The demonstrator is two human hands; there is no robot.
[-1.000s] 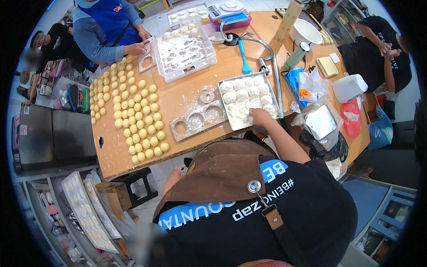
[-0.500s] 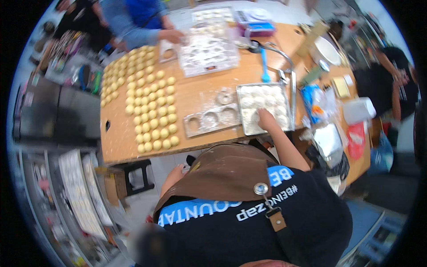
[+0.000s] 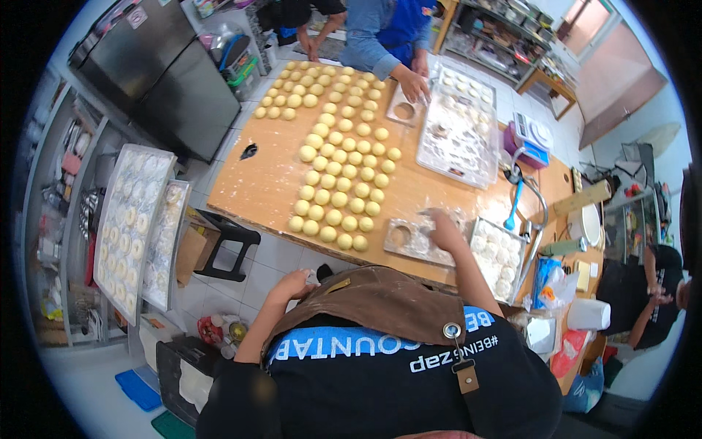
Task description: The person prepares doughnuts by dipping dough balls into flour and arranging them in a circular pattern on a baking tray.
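Observation:
My right hand is over the floury wooden board with round hollows, near the table's front edge. Its fingers are blurred, and I cannot make out whether they hold anything. To its right stands a metal tray of flour-coated dough balls. Rows of yellow dough balls cover the table to its left. Low beside my brown apron, my left hand is closed, with a bit of something white at its fingertips.
Across the table, another person's hand is by a second wooden mould and a floury clear tray. A scale, a blue brush and packages are at right. Trays of rings lean at left, near a black stool.
My right hand has gone from the tray of floured dough balls leftward to the wooden board. The view has shifted, and more of my left hand shows.

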